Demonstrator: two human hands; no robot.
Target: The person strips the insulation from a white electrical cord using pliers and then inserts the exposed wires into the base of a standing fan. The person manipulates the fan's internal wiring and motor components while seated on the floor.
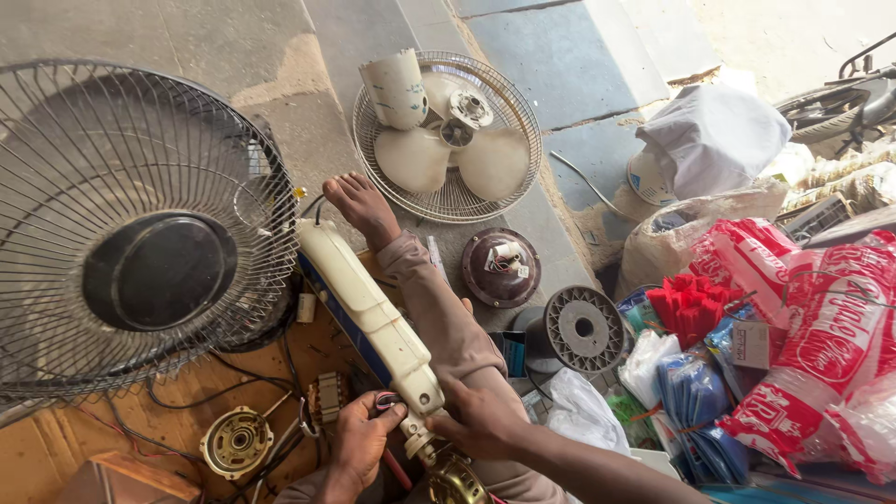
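So the long cream-white plastic fan stand column (pixel 373 322) is lying across the person's lap and leg, slanting from the caged fan head down to both hands at the bottom of the frame. The left hand (pixel 359 446) is curled around the lower end of it, right where a small bunch of red and dark wires (pixel 385 401) pokes out. The right hand (pixel 481 420) is clamped on the other side of that same end, fingers wrapped round the plastic. Just below them is a brassy metal fitting (pixel 455 478), partly cut off by the frame edge.

What I'd worry about: those wires sit right under the left thumb, so a hard twist or pull on the column could pinch or tear them. The column is also only balanced on a leg, so it could roll off toward the round grey wire fan cage (pixel 140 233).

Further out there's a second wire guard with pale fan blades (pixel 446 140) lying on the concrete, a dark brown round motor cover (pixel 501 268), a grey ribbed plastic disc (pixel 584 329) and a small brass-coloured motor part (pixel 237 441) on the wooden board.

Packaging is all on the right: shiny red-and-white printed plastic bags (pixel 821 345) piled at the edge, clear bags of blue parts (pixel 695 397) in front, a bundle of red plastic pieces (pixel 689 306) above those, and a white cloth-wrapped lump (pixel 714 135) further back.
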